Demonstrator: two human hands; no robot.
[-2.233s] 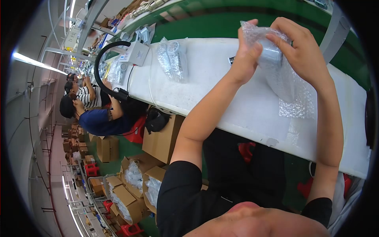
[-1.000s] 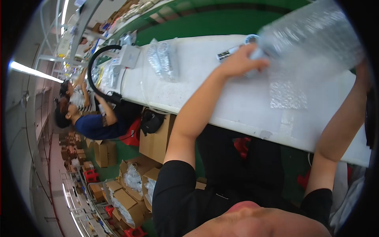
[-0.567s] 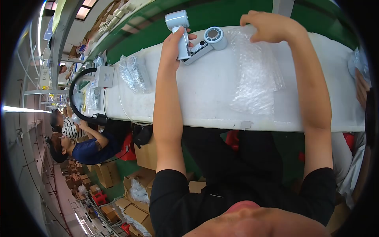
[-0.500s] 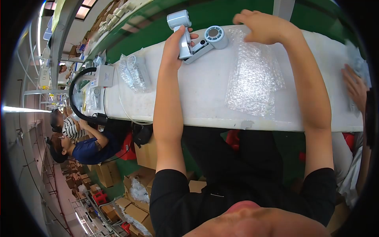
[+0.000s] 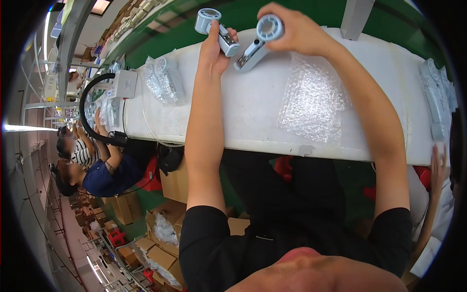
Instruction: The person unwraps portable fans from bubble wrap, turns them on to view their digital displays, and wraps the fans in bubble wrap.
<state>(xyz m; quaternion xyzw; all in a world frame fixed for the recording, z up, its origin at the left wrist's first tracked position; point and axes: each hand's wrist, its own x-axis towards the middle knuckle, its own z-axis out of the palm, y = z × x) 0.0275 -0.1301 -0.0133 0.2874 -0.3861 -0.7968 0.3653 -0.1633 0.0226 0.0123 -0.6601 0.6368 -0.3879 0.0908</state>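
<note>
The left hand (image 5: 214, 52) and the right hand (image 5: 302, 33) are both full in the head view. The left hand is closed around the handle of a blue fan (image 5: 229, 45), thumb on top. The right hand curls its thumb and fingers around the round head of a second fan (image 5: 249, 56). The blue fan's long handle points down and right; the second fan's points down and left. So the two handle ends sit just beside each other, between the hands. I can't tell if the second fan's end touches the table (image 5: 248, 114). Bubble wrap (image 5: 312, 104) lies flat on the table, nearer the right hand, on the person's side of it. The left arm reaches out almost straight. The right arm bends inward at the elbow.
</note>
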